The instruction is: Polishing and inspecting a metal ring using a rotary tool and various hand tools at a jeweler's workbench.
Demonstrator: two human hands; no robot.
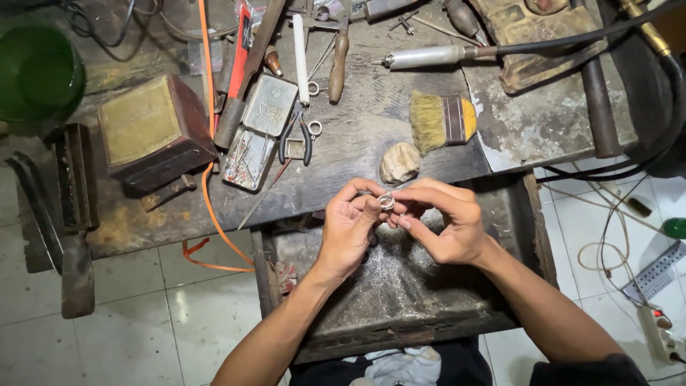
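Both my hands meet over an open wooden drawer (400, 300) dusted with metal filings. A small silver ring (386, 201) sits between the fingertips of my left hand (351, 229) and my right hand (443, 221). Each hand pinches one side of it. The ring hangs just in front of the worn workbench edge (321, 193).
On the bench lie a yellow-handled brush (443, 120), a pale lump (399, 162), black-handled pliers (299, 136), an open tin of small parts (259, 132), a brown box (153, 132), a rotary handpiece (429, 56) and an orange cord (209, 200). Cables and a power strip (661, 332) lie on the tiled floor at right.
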